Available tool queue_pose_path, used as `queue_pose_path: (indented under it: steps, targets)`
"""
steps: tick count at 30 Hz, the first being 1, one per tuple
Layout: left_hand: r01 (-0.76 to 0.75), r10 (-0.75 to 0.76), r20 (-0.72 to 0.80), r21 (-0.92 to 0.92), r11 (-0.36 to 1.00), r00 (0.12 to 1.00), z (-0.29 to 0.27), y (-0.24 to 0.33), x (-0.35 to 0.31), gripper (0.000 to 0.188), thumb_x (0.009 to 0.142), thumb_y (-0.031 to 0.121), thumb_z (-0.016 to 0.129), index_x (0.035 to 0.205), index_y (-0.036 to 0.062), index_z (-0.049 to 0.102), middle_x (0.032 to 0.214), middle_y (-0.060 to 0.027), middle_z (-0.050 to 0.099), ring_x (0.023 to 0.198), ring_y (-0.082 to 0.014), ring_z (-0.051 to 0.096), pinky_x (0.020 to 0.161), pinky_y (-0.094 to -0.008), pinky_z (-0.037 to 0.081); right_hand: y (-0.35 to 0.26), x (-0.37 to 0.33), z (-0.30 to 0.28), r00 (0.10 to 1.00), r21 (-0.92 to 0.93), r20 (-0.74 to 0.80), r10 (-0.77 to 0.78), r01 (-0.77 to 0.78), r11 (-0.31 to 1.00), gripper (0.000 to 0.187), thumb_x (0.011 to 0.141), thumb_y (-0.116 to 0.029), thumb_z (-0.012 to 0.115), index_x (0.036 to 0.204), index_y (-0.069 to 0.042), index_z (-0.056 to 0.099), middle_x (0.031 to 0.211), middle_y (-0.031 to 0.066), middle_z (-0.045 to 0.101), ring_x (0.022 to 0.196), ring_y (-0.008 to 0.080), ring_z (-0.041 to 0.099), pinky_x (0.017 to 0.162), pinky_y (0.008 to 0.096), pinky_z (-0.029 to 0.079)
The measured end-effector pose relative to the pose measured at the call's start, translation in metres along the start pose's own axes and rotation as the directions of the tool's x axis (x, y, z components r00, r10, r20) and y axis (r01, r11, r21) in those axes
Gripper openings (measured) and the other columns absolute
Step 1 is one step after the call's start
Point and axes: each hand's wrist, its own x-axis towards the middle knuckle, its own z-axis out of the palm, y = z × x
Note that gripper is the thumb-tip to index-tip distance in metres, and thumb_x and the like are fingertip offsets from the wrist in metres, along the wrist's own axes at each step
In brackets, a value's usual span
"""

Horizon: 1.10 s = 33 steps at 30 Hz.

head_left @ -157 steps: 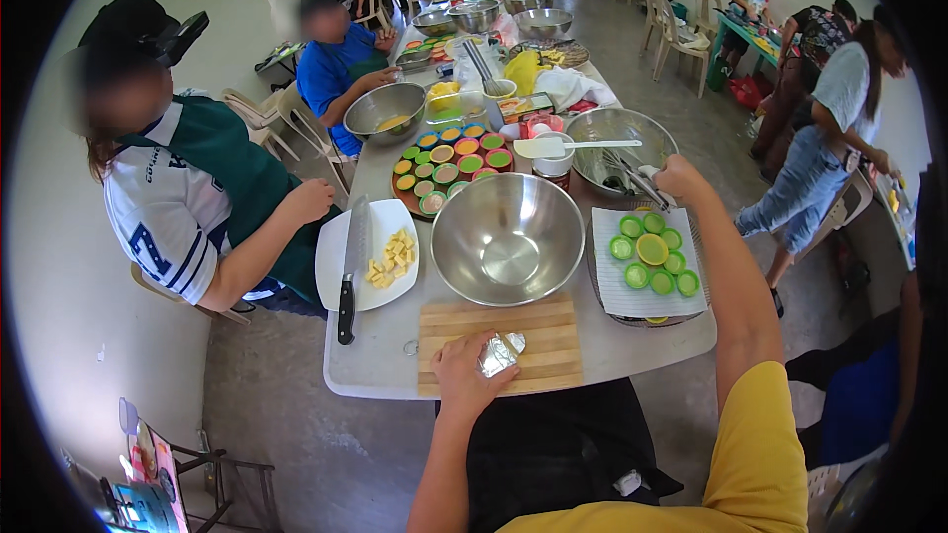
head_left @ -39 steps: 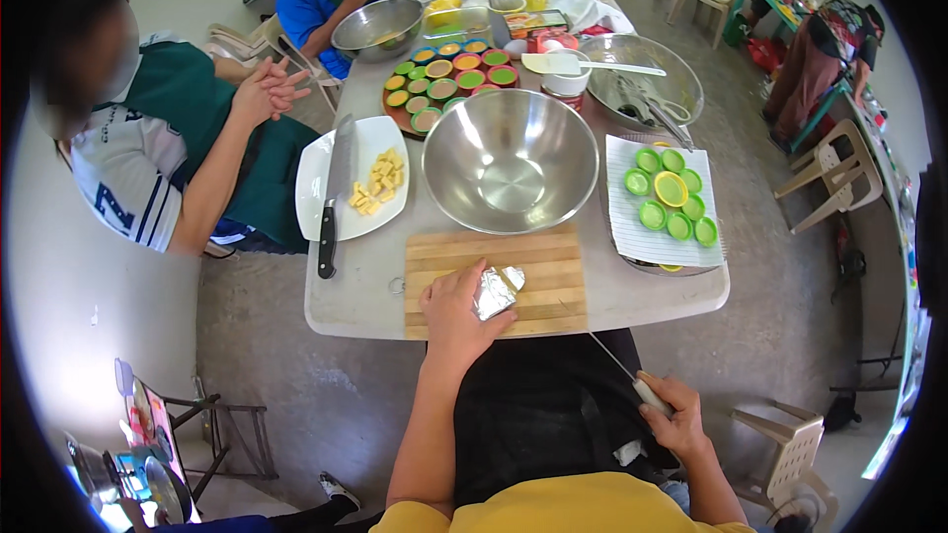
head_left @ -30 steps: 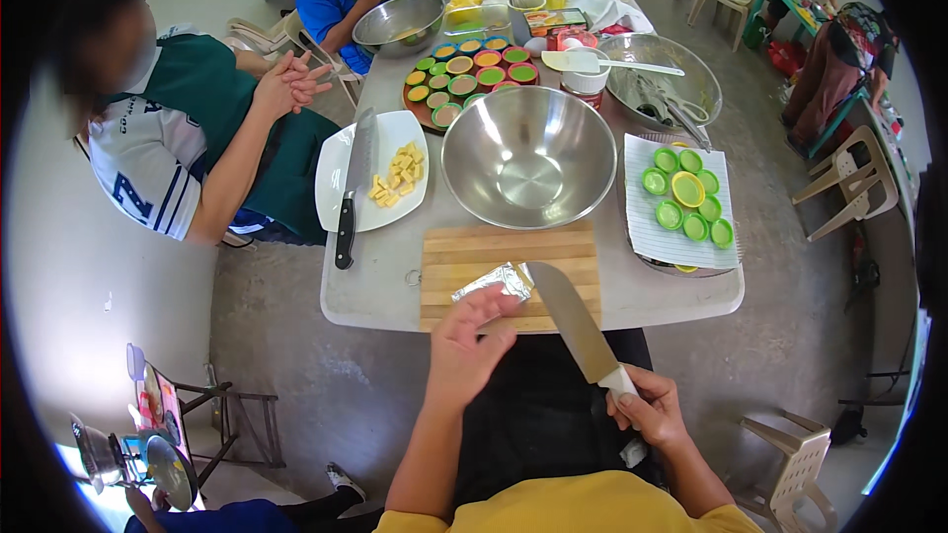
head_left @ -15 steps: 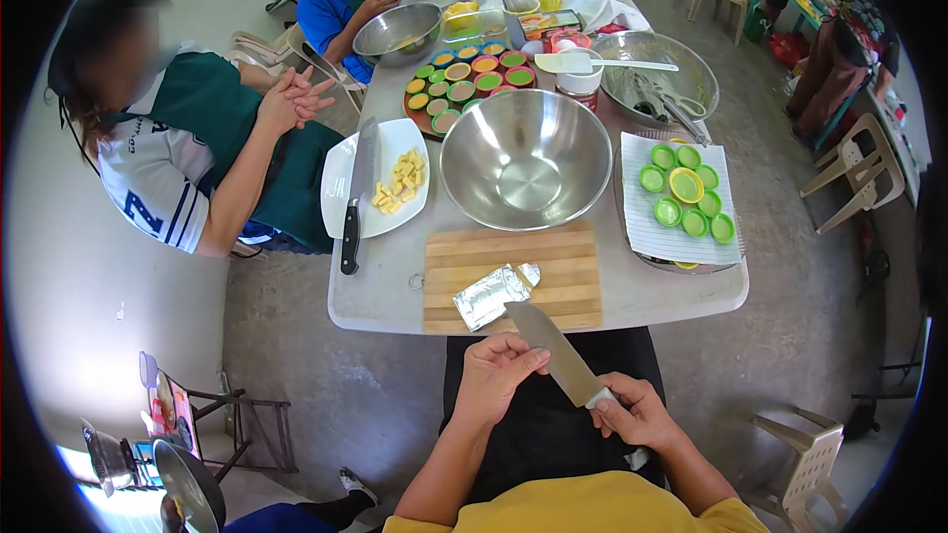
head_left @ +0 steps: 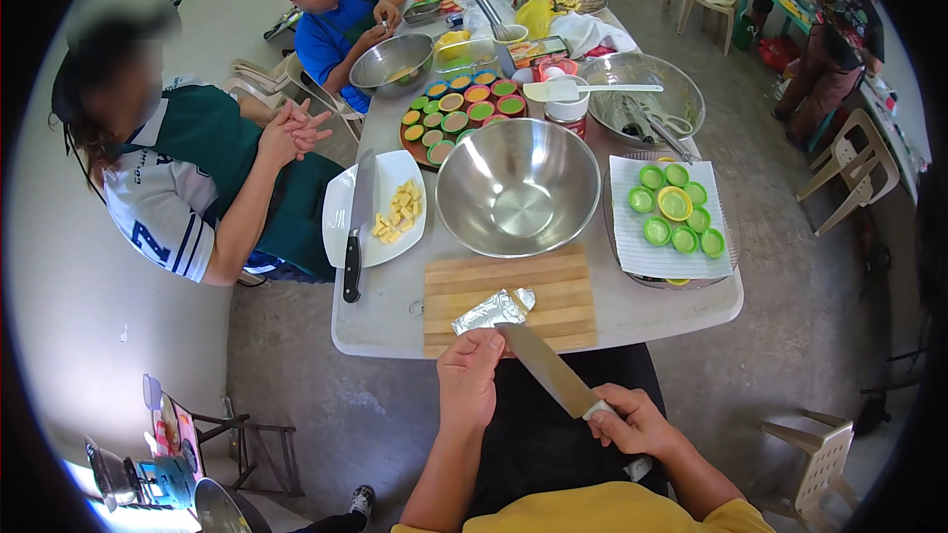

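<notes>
My right hand (head_left: 624, 418) grips a kitchen knife (head_left: 545, 369) by its pale handle, the broad blade slanting up and left over my lap. The blade's tip reaches the near edge of a striped wooden cutting board (head_left: 560, 288). Close to that tip, my left hand (head_left: 471, 360) has its fingers drawn together; what they pinch, if anything, is hidden. On the board, right beyond these fingers, lies a foil-wrapped block (head_left: 486, 312) with a small cut foil piece (head_left: 523, 298) at its far right. A large steel mixing bowl (head_left: 519, 188) stands behind the board.
At left, a white plate (head_left: 341, 192) holds pale yellow cubes (head_left: 400, 209) and a black-handled knife (head_left: 353, 262). Green molds (head_left: 657, 230) sit on a paper-lined tray at right. Behind are a tray of colourful cups (head_left: 454, 121) and a spatula (head_left: 592, 90). A co-worker (head_left: 217, 168) sits at left.
My left hand has moved slightly up and left, towards the foil block, and its fingers have closed together. The knife has shifted a little left with my right hand. The view has tilted slightly.
</notes>
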Motion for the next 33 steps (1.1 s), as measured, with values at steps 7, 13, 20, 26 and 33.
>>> queue_pose_path:
  steps: [7,13,20,26,33]
  targets:
    - [-0.053,0.053,0.025,-0.011,0.999,0.998,-0.015,-0.003,0.0,0.007,0.099,0.006,0.069,0.098,-0.001,0.071,0.089,-0.0083,0.072,0.085,-0.0151,0.066,0.084,-0.0308,0.053,0.0,-0.005,0.004,1.0,0.018,-0.029,0.003,-0.003,1.0,0.022,0.103,-0.008,0.058,0.122,-0.001,0.066,0.077,0.0028,0.066,0.061,0.0069,0.059,0.056,0.024,0.05]
    - [-0.029,0.026,-0.093,-0.031,0.999,0.995,0.011,0.02,0.004,0.007,0.1,0.004,0.067,0.099,-0.0014,0.072,0.096,-0.0096,0.075,0.089,-0.0151,0.069,0.085,-0.0289,0.054,-0.011,0.0,0.0,1.0,-0.032,-0.011,0.012,-0.012,0.999,0.023,0.103,-0.01,0.059,0.123,-0.002,0.067,0.076,0.0016,0.065,0.06,0.0066,0.059,0.056,0.0243,0.049]
    - [-0.114,0.113,-0.053,-0.018,0.993,0.992,-0.005,0.006,0.009,0.008,0.1,0.005,0.068,0.098,-0.0014,0.072,0.096,-0.0095,0.075,0.083,-0.0137,0.068,0.081,-0.0277,0.053,-0.012,0.004,0.006,0.999,-0.014,0.013,0.037,-0.037,0.999,0.022,0.104,-0.01,0.055,0.119,0.001,0.067,0.081,0.0037,0.066,0.064,0.0075,0.062,0.058,0.0236,0.051]
    - [-0.148,0.16,-0.148,0.093,0.985,0.976,-0.023,0.006,0.014,0.009,0.1,0.007,0.069,0.097,-0.001,0.072,0.093,-0.0071,0.074,0.074,-0.0105,0.062,0.075,-0.0248,0.049,-0.01,-0.003,0.0,0.998,-0.042,-0.065,-0.014,0.011,0.999,0.022,0.102,-0.009,0.056,0.119,0.001,0.067,0.077,0.0036,0.067,0.061,0.0073,0.062,0.056,0.0235,0.051]
    - [0.086,-0.201,0.319,0.34,0.937,0.926,0.0,-0.008,-0.014,0.007,0.094,0.002,0.076,0.098,-0.0039,0.074,0.093,-0.0037,0.074,0.085,-0.0081,0.066,0.079,-0.0237,0.053,-0.017,0.011,0.006,0.992,-0.043,-0.098,-0.075,0.071,0.997,0.023,0.102,-0.008,0.057,0.122,0.001,0.065,0.075,0.0033,0.067,0.059,0.0067,0.061,0.055,0.0229,0.049]
